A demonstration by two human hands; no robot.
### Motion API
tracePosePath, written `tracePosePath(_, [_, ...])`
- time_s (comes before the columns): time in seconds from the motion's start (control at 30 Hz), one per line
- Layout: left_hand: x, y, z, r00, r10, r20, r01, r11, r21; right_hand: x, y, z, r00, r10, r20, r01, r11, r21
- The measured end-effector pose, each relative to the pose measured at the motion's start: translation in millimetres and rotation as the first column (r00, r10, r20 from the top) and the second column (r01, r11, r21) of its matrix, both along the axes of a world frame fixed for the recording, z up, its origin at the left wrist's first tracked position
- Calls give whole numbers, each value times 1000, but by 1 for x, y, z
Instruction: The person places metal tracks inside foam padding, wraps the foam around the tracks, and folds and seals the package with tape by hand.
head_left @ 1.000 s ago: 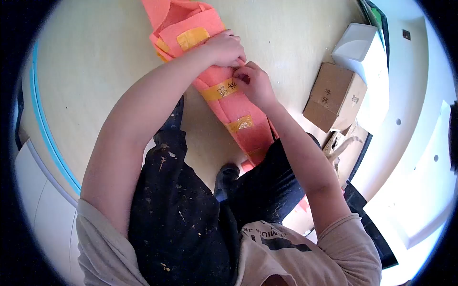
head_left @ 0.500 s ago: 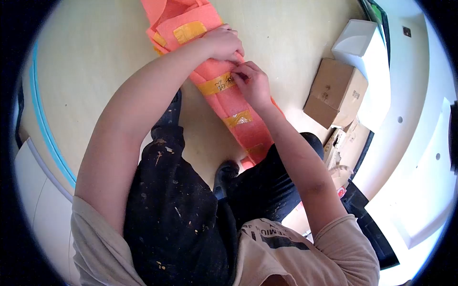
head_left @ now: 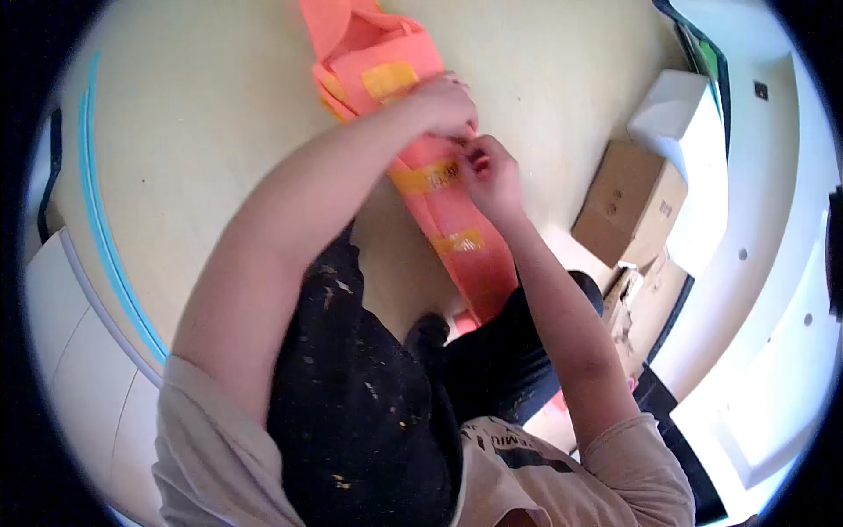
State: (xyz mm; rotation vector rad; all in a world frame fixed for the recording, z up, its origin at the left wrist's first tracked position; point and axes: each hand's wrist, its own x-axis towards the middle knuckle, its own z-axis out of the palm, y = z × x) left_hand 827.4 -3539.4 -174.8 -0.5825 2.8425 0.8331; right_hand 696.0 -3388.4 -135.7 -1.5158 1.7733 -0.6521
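Observation:
A long, folded bundle of coral-pink felt-like sheet (head_left: 481,272) lies on the floor, running up from my knee. Strips of yellow tape (head_left: 421,178) cross it, one bearing dark handwriting. My left hand (head_left: 446,105) is closed over the bundle's right edge, fingers curled around the felt. Just below, beside that edge, my right hand (head_left: 493,176) has its fingers bent together close to the left hand. Whatever sits between the right fingertips is too small and blurred to make out. The bundle's upper end gapes in loose folds.
A brown cardboard box (head_left: 619,198) and a white box (head_left: 676,105) stand on the right. Flattened cardboard (head_left: 625,294) lies below them. Blue strips (head_left: 110,228) run along the floor at left. My dark, paint-spotted trouser legs (head_left: 351,386) are on either side of the bundle's near end.
The whole view has shifted, so everything appears lower and further right. My right hand has moved up along the edge, away from the written tape and closer to my left hand.

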Motion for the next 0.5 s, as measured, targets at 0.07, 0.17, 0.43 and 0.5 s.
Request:
tracePosePath(0.07, [-9,8,14,988,11,152,-4,999,-44,3,-19,15,999,-31,13,32,996,-78])
tracePosePath(0.17, [-12,30,-3,980,130,150,-123,991,-56,21,-63,41,1000,-1,7,2,980,-197])
tracePosePath(0.43, [-30,55,-39,882,465,69,-464,836,293,77,-157,42,739,601,-305,-674,649,-354])
tracePosePath(0.5, [-26,52,-25,883,466,60,-463,842,275,79,-165,41,697,636,-331,-717,623,-313])
